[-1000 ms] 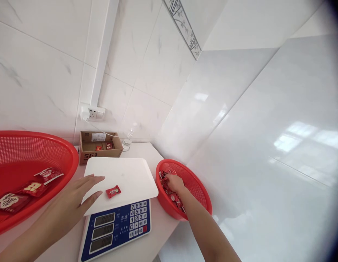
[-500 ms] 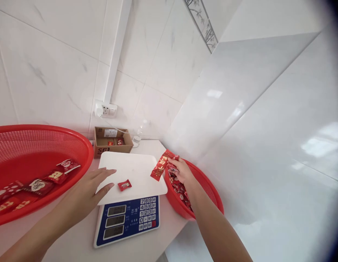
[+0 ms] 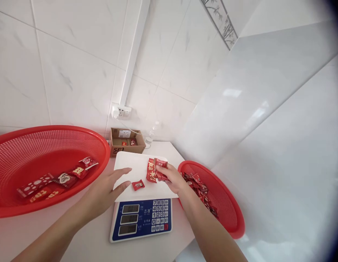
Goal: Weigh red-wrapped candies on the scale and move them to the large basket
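Some packets [image 3: 151, 171] pinched in right hand [image 3: 171, 177], left hand [image 3: 110, 187] spread — red sachet [image 3: 138, 185] between.

Large red basket [image 3: 107, 156] cut off by left edge; left forearm [image 3: 62, 225] and right forearm [image 3: 207, 214] cut off by bottom edge; right hand [image 3: 171, 177] covers part of red packets [image 3: 151, 170], their count unclear; right forearm hides part of smaller red basket [image 3: 239, 228]; displays [image 3: 129, 219] of scale [image 3: 144, 225] too faint to read; print on small packets [image 3: 133, 142] in cardboard box [image 3: 128, 150] too tiny; tile strip [image 3: 222, 22] cut off by top edge.
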{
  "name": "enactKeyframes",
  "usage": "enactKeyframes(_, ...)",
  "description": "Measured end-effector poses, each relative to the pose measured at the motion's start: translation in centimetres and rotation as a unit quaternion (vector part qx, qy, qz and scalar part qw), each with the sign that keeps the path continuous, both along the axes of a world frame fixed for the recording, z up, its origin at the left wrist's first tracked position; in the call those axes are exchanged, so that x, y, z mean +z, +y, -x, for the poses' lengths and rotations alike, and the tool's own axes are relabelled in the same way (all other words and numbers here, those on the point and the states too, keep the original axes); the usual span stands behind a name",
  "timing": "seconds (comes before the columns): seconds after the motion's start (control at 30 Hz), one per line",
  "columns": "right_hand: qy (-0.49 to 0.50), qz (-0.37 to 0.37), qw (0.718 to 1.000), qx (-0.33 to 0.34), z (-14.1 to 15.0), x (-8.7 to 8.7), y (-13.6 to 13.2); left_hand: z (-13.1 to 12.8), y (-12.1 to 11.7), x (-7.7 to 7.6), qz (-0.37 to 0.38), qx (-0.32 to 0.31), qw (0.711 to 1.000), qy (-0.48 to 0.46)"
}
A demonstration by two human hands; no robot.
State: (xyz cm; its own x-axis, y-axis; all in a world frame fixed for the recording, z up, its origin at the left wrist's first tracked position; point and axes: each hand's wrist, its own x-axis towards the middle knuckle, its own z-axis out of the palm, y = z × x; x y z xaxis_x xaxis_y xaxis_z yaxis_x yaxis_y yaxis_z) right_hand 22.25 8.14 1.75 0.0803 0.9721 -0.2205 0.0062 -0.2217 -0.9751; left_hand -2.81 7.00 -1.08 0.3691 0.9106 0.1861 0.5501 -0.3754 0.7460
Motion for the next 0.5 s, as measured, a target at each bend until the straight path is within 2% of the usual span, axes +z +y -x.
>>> enactKeyframes(0.17, 0.017, 0.035, 0.979, 0.203, 3.8, 0.4, -2.4, -1.0, -1.0, 0.9, 0.050, -0.043, 0.994, -0.091)
enactKeyframes(0.23, 0.007, 0.050, 0.969, 0.243, 4.7, 0.5, -2.8, -1.3, -1.1, 1.0, 0.042, -0.048, 0.992, -0.111)
enactKeyframes(0.33, 0.005, 0.055, 0.967, 0.248, 5.4, 0.5, -2.8, -1.3, -0.9, 0.9, 0.031, -0.024, 0.992, -0.118)
enactKeyframes(0.5, -0.021, 0.011, 0.983, 0.183, 5.2, 0.5, -1.8, -1.3, -0.4, 0.3, 0.028, 0.009, 0.995, -0.091)
